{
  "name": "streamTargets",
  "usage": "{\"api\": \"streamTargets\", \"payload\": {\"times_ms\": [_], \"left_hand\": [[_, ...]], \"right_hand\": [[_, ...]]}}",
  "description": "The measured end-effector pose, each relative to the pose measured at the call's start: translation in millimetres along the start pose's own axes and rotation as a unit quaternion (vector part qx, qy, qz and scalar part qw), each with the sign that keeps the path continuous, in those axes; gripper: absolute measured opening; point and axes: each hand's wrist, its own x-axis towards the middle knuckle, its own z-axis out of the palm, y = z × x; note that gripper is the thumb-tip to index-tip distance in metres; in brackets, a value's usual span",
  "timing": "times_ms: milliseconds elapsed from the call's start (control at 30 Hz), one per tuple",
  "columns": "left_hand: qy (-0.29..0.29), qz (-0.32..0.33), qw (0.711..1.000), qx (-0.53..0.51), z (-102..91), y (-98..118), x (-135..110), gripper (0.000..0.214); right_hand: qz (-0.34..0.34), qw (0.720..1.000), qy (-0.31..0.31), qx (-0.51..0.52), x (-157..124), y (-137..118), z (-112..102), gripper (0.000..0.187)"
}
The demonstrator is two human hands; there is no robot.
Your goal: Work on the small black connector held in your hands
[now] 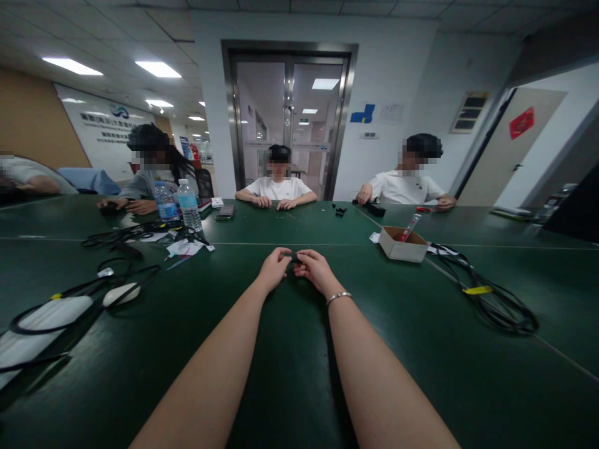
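Both my forearms stretch out over the dark green table (299,349). My left hand (274,268) and my right hand (314,268) meet at the table's middle, fingers curled and pinched together on a small dark part (294,257) between them. The part is too small to name. A silver bracelet (338,297) circles my right wrist.
A small cardboard box (403,244) with a red-capped tube stands to the right, a coil of black cable (496,299) beyond it. Left lie cables, a white mouse (120,294), two water bottles (188,204) and papers. Several seated people work at the far side.
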Motion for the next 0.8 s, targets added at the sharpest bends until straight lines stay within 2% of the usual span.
{"api": "streamTargets", "payload": {"times_ms": [100,367,467,633,800], "left_hand": [[-0.021,-0.014,1.000,0.005,0.6,1.4,-0.9,0.025],[-0.028,0.007,0.999,-0.013,1.3,-3.8,0.4,0.029],[-0.018,0.004,1.000,-0.006,1.6,-3.0,0.3,0.024],[-0.012,-0.007,1.000,-0.024,2.1,-2.0,0.1,0.032],[0.003,-0.003,1.000,-0.011,2.2,1.4,-1.2,0.026]], "right_hand": [[0.000,1.000,-0.003,-0.002,0.1,0.5,0.4,0.007],[0.004,1.000,-0.002,-0.002,-1.8,-1.8,1.8,0.005],[-0.001,1.000,-0.003,-0.006,-2.0,-2.0,1.4,0.006],[0.002,1.000,-0.014,-0.003,-0.5,-0.5,0.8,0.006],[-0.003,1.000,-0.007,0.001,0.9,0.7,0.1,0.008]]}}
